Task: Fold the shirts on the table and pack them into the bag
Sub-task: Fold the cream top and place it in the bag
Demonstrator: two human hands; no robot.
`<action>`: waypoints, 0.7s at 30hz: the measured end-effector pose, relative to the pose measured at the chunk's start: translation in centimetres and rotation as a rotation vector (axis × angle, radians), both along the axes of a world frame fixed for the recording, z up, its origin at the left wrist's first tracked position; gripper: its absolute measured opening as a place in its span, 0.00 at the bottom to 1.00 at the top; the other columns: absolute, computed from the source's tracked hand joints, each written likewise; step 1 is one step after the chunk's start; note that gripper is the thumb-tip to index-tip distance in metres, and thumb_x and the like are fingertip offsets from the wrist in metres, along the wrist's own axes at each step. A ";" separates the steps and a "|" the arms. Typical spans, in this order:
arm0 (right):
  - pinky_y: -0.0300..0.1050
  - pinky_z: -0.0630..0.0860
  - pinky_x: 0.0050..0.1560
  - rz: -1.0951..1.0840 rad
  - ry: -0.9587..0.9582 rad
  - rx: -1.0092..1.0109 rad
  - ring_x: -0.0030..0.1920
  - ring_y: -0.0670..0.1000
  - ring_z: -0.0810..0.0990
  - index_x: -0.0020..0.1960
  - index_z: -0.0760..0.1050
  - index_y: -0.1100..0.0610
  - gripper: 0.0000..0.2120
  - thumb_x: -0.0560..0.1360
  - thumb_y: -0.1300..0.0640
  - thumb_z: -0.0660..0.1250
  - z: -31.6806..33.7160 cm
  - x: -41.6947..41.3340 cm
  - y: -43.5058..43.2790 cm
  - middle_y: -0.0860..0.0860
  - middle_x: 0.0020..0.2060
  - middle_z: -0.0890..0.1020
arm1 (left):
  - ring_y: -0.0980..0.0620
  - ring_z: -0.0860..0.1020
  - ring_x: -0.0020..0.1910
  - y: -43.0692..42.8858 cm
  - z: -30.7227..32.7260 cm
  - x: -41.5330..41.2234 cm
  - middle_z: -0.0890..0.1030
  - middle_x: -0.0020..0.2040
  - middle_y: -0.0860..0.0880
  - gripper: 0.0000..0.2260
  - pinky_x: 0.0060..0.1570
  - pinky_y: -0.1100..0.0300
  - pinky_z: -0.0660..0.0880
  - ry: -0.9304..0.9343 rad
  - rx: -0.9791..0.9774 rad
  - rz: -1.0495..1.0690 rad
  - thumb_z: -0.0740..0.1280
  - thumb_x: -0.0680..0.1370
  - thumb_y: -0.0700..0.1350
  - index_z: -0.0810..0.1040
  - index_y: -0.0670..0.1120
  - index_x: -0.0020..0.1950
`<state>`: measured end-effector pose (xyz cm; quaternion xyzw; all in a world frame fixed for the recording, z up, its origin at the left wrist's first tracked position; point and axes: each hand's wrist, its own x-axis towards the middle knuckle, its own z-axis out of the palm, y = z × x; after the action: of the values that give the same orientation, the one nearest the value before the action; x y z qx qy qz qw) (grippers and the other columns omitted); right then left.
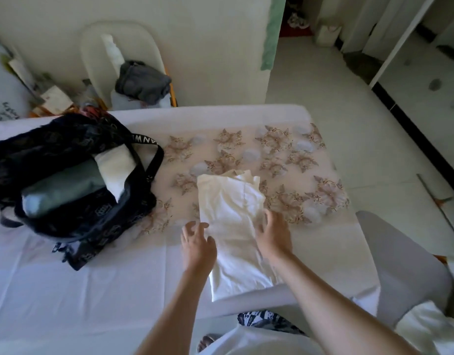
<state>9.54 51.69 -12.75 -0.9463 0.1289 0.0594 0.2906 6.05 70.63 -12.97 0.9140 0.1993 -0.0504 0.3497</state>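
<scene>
Shirt (231,226) is laid as a narrow strip on desk (67,290), near bag (79,201); folding is judged in hand; left grip (197,242) is released at its edge, right grip (273,231) is rested open on it; crosswise fold is needed next

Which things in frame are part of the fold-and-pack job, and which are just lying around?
Job: white shirt, left hand, right hand, black bag, folded grey-green garment and folded white garment in it.
Lying about: grey clothes on the white chair, papers by the wall.
</scene>
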 end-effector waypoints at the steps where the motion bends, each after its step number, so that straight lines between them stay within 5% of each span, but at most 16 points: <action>1: 0.51 0.72 0.64 -0.059 -0.050 0.035 0.66 0.56 0.73 0.72 0.67 0.52 0.23 0.78 0.52 0.65 0.1 1.1 0.0 0.53 0.68 0.72 | 0.44 0.67 0.64 -0.1 0.4 0.4 0.67 0.66 0.46 0.18 0.66 0.53 0.66 -0.028 0.026 -0.024 0.64 0.75 0.37 0.75 0.48 0.64; 7: 0.44 0.74 0.50 -0.122 0.136 0.140 0.57 0.56 0.80 0.70 0.72 0.54 0.23 0.78 0.46 0.68 0.9 8.6 0.8 0.53 0.62 0.80 | 0.47 0.67 0.68 -0.3 1.5 5.5 0.68 0.71 0.50 0.20 0.69 0.51 0.66 -0.137 0.169 -0.289 0.60 0.80 0.41 0.69 0.50 0.72; 12: 0.39 0.74 0.46 -0.161 0.106 0.388 0.51 0.51 0.81 0.54 0.81 0.52 0.07 0.77 0.58 0.67 0.5 11.8 1.9 0.47 0.50 0.83 | 0.48 0.65 0.71 0.0 1.8 10.5 0.69 0.72 0.51 0.19 0.69 0.50 0.65 -0.169 0.247 -0.408 0.59 0.81 0.44 0.69 0.50 0.73; 15: 0.40 0.75 0.42 -0.338 0.096 0.594 0.49 0.52 0.81 0.50 0.77 0.52 0.09 0.76 0.65 0.65 0.5 13.1 2.3 0.49 0.48 0.83 | 0.46 0.66 0.71 0.2 1.2 12.3 0.68 0.73 0.49 0.19 0.67 0.48 0.67 -0.194 0.342 -0.484 0.59 0.81 0.46 0.69 0.50 0.72; 19: 0.44 0.71 0.53 -0.197 0.040 0.279 0.59 0.56 0.76 0.68 0.69 0.57 0.24 0.75 0.71 0.59 -0.2 13.1 0.9 0.55 0.64 0.74 | 0.47 0.46 0.79 1.9 -1.6 14.1 0.47 0.81 0.50 0.26 0.76 0.44 0.49 0.149 0.460 -0.569 0.50 0.83 0.57 0.51 0.54 0.80; 21: 0.50 0.71 0.62 0.077 -0.272 0.076 0.65 0.58 0.72 0.72 0.67 0.59 0.28 0.73 0.70 0.61 -0.4 12.2 1.1 0.58 0.68 0.71 | 0.48 0.39 0.79 2.9 -2.9 14.5 0.40 0.81 0.52 0.28 0.77 0.44 0.45 0.232 0.489 -0.591 0.44 0.82 0.61 0.42 0.55 0.80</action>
<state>21.70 52.78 -13.16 -0.9381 0.0495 -0.0535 0.3386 20.55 73.49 -15.90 0.9765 -0.0278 -0.2028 0.0671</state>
